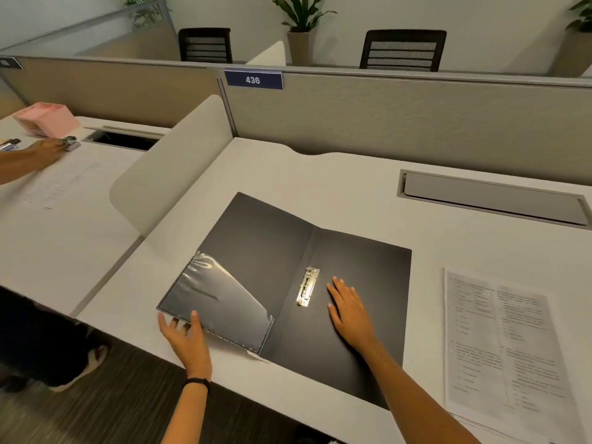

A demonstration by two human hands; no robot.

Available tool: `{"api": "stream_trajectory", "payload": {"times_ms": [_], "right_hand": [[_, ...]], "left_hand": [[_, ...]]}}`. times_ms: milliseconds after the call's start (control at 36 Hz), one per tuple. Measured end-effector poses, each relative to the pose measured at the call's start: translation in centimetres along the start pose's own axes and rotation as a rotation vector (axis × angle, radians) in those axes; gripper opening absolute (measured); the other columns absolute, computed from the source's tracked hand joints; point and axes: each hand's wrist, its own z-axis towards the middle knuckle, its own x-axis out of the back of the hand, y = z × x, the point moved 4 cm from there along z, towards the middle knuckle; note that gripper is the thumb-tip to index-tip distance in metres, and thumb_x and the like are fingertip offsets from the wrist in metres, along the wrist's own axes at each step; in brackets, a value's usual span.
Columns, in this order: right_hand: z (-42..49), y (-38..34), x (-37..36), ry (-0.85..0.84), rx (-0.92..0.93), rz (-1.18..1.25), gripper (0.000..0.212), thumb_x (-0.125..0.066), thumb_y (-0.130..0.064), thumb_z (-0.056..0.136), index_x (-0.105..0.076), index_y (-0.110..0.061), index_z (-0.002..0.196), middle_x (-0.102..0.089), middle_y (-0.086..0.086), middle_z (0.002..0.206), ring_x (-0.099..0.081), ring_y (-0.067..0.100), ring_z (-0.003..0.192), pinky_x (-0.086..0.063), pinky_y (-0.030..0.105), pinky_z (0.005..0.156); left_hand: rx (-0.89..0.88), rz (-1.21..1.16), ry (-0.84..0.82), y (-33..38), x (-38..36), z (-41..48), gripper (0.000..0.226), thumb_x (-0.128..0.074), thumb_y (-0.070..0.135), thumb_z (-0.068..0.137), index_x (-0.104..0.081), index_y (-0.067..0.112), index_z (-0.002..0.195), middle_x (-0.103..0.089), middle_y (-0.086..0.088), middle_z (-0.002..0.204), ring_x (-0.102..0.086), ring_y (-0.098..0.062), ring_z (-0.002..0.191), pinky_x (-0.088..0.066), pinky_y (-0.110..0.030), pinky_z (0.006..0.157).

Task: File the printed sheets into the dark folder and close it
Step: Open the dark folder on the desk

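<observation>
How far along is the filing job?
Done: the dark folder lies open on the desk, metal clip exposed. In hand: right hand flat on the right cover, left hand at the left cover's near edge. Left: printed sheets lie outside, right of the folder; file them, close it.

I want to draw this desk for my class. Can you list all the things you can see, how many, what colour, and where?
folder: one, dark grey, lying open mid-desk
clear pocket: one, see-through, inside left cover
metal clip: one, brassy, beside the spine
printed sheets: small stack, white, right of folder
desk: one, white
number sign: one, blue, reads 436, on partition
chairs: two, black, behind partition
potted plant: one, green, between chairs
pink box: one, neighbouring desk
another person's hand: one, neighbouring desk
left hand: fingers at folder's near-left edge
right hand: flat on right cover
</observation>
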Motion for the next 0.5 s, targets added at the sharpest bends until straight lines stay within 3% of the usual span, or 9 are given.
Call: {"api": "stream_trajectory", "payload": {"times_ms": [83,194,306,417,500], "right_hand": [[0.3,0.0,0.2,-0.012,0.012,-0.009,0.049,-0.033,-0.031,0.098,-0.021,-0.019,0.144,-0.019,0.003,0.156,-0.014,0.016,0.144,0.0,0.027,0.115],[0.9,-0.2,0.6,-0.006,0.008,-0.008,0.047,-0.036,-0.028,0.098,-0.026,-0.018,0.143,-0.024,0.004,0.154,-0.019,0.017,0.143,-0.003,0.028,0.115],[2.4,-0.7,1.4,0.064,-0.076,0.07,0.04,-0.044,-0.018,0.094,-0.043,-0.012,0.134,-0.042,0.009,0.143,-0.038,0.024,0.132,-0.027,0.033,0.112],[4.6,-1.6,2.2,0.029,-0.124,0.114,0.041,-0.047,-0.02,0.092,-0.045,-0.006,0.13,-0.044,0.011,0.136,-0.041,0.024,0.124,-0.035,0.031,0.104],[5.9,-2.5,2.0,-0.123,-0.128,0.138,0.061,-0.047,-0.032,0.093,-0.025,-0.003,0.141,-0.021,0.012,0.153,-0.021,0.026,0.14,-0.022,0.034,0.114]], "left_hand": [[-0.085,0.197,0.025,0.3,-0.4,1.2,0.079,-0.06,0.013,0.088,-0.008,0.024,0.146,-0.015,-0.012,0.155,-0.021,-0.025,0.14,-0.02,-0.044,0.116],[-0.2,0.669,0.01,0.8,-2.2,1.8,0.061,-0.058,0.013,0.088,-0.03,0.022,0.142,0.001,-0.021,0.156,0.002,-0.038,0.143,-0.005,-0.065,0.11],[-0.286,0.848,0.011,1.2,-4.1,1.6,0.06,-0.057,0.008,0.087,-0.036,0.03,0.139,0.016,-0.024,0.153,0.021,-0.036,0.139,0.009,-0.067,0.106],[-0.375,0.974,-0.065,1.2,-6.3,0.9,0.059,-0.053,0.008,0.089,-0.034,0.031,0.14,0.007,-0.02,0.155,0.016,-0.036,0.141,0.011,-0.066,0.106],[-0.481,1.057,-0.245,0.7,-8.4,0.2,0.048,-0.053,0.009,0.089,-0.046,0.025,0.133,-0.013,-0.014,0.156,0.001,-0.031,0.145,0.015,-0.059,0.108]]}}
